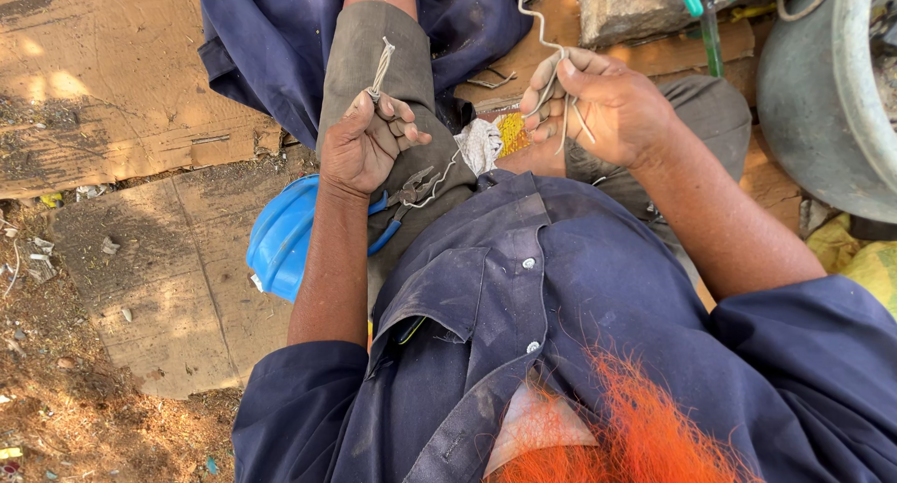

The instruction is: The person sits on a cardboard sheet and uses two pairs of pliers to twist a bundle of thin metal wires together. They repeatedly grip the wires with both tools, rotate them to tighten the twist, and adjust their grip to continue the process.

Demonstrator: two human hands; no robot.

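Your left hand (364, 142) clenches a twisted wire bundle (380, 69) upright; right hand (598, 105) pinches loose wire strands (551, 81) (kept separate).

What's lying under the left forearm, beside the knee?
A blue hard hat sits on cardboard under the left forearm, its right side hidden by the arm. Blue-handled pliers rest on the thigh just below the left hand.

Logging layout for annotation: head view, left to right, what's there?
Cardboard sheet → blue hard hat → left hand gripping a twisted wire bundle → right hand holding loose wires → grey metal basin.
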